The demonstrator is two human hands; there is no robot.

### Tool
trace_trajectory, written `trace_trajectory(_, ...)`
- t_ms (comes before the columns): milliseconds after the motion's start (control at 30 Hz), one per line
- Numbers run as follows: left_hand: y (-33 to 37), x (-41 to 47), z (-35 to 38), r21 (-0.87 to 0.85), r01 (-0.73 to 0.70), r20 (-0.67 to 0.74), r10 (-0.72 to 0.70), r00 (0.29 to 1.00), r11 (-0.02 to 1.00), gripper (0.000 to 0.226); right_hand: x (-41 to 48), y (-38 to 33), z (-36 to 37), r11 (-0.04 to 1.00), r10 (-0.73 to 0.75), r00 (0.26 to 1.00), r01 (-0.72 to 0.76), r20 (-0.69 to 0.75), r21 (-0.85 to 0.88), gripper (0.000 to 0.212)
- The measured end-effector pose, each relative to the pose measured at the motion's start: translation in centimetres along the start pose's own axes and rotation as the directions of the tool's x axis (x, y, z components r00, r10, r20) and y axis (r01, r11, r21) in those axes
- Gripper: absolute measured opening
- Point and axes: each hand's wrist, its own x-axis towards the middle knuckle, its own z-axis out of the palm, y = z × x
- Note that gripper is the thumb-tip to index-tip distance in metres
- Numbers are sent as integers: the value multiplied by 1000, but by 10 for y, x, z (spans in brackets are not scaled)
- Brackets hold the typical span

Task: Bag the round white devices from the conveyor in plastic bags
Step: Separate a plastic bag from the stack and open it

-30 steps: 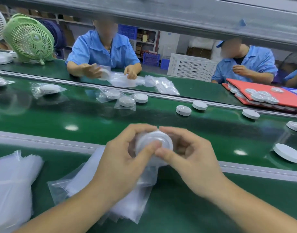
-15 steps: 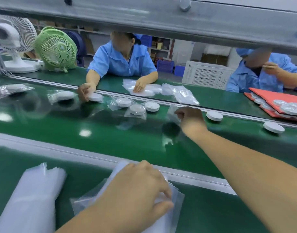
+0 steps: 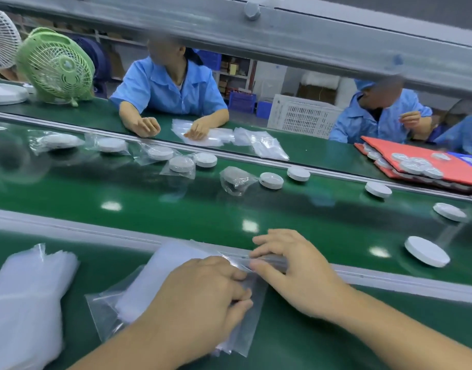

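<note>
On the near table [image 3: 323, 340], left hand [image 3: 202, 297] grips the plastic bags [image 3: 149, 284] with curled fingers [image 3: 238, 292]; right hand [image 3: 296, 273] pinches the top bag [image 3: 257, 285] by its edge

Both my bare forearms reach in from the near edge, one from the lower left and one from the lower right, and meet in the middle. My left grip [image 3: 202, 297] lies palm down, fingers curled, their tips on a plastic bag [image 3: 256, 316]. My right grip [image 3: 296, 271] sits just beside it, slightly farther, fingers fanned, thumb and forefinger pinching that bag's edge.
</note>
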Motion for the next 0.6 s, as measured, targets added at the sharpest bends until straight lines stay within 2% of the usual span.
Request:
trace_trajectory(67,3,0,1,54,-6,-46,8,999,999,38,-31,3,4,999,41,999,-41,-5,-30,40)
trace_trajectory(167,6,0,2,43,17,-41,-15,999,999,34,-48,3,12,989,62,998,-61,2,-134,60)
trace_trajectory(267,7,-3,4,30,27,-35,-26,999,999,36,-46,0,16,980,3,999,7,50,-200,57)
trace_trajectory(333,6,-5,6,40,24,-56,-21,998,999,36,-46,2,16,986,3,1000,-1,11,-167,54)
trace_trajectory(500,0,-7,10,2,58,-62,-58,996,998,31,-45,6,13,999,27,969,-32,-244,-18,41)
trace_trajectory(533,-2,-6,9,-21,73,-41,-73,996,997,35,-44,9,8,1000,12,943,-18,-333,-16,35)
trace_trajectory(600,-6,-4,8,-51,86,-5,-86,996,995,47,-42,28,-10,991,-46,839,-30,-542,-131,25)
